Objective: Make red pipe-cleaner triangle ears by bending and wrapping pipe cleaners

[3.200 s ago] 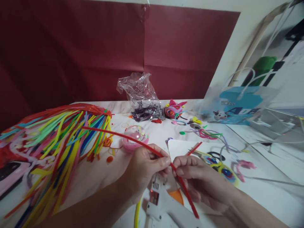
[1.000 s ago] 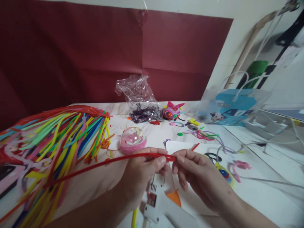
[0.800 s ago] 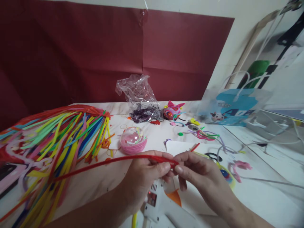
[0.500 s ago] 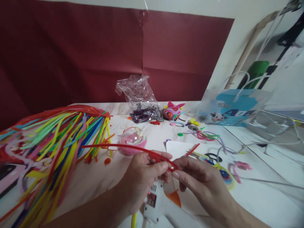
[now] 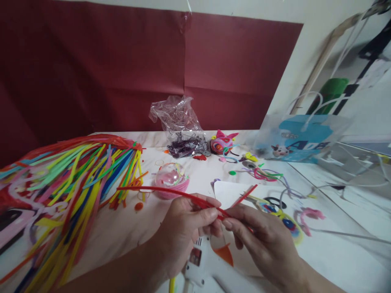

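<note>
My left hand (image 5: 191,219) pinches red pipe cleaners (image 5: 159,189) between thumb and fingers, with a long, slightly bowed length pointing left. Close beside it, my right hand (image 5: 262,232) grips the same red strands near their bend; a short end (image 5: 246,195) sticks up above its knuckles. How many strands lie between the fingers is hard to make out. Under the hands lies a white glue gun (image 5: 204,264), partly hidden by them, with an orange piece (image 5: 224,254) against it. Behind the long red end stands a clear ball (image 5: 171,175) whose lower part is wrapped in pink.
A big bundle of coloured pipe cleaners (image 5: 82,175) covers the left side. Toward the back are a clear plastic bag (image 5: 180,122) and a pink wrapped figure (image 5: 222,143). Scissors (image 5: 275,209) lie on white paper at right, before a blue printed bag (image 5: 305,136).
The long red end has slid to the right through my left hand. More of the short end shows above my right hand, which has shifted slightly right.
</note>
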Available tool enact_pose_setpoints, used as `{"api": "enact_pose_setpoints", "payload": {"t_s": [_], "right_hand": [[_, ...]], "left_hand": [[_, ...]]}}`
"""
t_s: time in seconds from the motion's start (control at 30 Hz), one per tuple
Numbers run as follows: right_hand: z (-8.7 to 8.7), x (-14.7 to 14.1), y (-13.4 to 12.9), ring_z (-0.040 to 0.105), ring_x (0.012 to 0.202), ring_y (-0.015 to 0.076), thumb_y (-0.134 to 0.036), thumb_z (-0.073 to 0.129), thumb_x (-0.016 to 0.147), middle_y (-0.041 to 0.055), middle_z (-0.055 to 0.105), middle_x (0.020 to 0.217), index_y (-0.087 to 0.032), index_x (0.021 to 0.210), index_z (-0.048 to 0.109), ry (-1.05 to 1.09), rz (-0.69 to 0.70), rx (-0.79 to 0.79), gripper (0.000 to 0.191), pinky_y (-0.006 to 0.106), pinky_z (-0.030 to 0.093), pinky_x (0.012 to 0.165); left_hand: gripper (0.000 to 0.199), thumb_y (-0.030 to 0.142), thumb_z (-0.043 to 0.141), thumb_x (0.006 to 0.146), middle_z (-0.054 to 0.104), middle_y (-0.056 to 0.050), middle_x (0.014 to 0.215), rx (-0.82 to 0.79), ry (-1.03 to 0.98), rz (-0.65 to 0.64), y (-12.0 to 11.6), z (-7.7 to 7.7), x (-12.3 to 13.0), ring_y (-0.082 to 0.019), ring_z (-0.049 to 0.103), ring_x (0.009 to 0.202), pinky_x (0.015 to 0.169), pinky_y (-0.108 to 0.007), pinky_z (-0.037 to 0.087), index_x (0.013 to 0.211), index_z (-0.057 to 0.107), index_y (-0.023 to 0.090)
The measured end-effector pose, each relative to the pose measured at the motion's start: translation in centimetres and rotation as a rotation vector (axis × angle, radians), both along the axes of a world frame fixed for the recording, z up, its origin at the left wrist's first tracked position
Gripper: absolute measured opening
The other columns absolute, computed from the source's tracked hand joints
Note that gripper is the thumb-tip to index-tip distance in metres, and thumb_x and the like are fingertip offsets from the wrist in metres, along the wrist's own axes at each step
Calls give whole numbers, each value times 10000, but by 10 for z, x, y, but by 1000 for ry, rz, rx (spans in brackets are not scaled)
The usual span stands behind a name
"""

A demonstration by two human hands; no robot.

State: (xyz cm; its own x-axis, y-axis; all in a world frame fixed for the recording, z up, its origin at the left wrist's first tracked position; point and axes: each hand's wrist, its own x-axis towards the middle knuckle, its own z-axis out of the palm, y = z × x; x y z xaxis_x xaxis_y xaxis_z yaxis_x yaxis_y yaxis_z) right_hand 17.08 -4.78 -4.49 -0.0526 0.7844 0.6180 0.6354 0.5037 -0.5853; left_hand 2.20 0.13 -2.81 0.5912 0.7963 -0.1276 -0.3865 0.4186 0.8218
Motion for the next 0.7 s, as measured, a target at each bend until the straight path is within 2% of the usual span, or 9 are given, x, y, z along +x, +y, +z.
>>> {"api": "enact_pose_setpoints", "payload": {"t_s": [0.2,0.5,0.7], "right_hand": [[0,1,-1,511,357,101,-227,532,848,-4,599,496,-190,722,630,-55,-15,50,163,193,372,364],[-1,2,0,479,330,98,-210,519,843,-7,588,486,-201,687,615,-70,0,54,183,204,358,351],[4,0,-4,460,327,88,-165,526,834,-19,555,467,-192,659,591,-68,4,76,189,196,339,344]], "left_hand": [[118,173,692,609,609,3,483,11,26,15,-1,2,1,-102,560,470,545,-232,411,703,641,122],[73,174,667,645,592,16,470,118,102,56,0,-1,1,-95,542,458,540,-237,406,699,647,130],[108,181,685,617,585,16,466,99,93,60,-1,1,1,-96,542,444,522,-234,406,698,643,122]]}}
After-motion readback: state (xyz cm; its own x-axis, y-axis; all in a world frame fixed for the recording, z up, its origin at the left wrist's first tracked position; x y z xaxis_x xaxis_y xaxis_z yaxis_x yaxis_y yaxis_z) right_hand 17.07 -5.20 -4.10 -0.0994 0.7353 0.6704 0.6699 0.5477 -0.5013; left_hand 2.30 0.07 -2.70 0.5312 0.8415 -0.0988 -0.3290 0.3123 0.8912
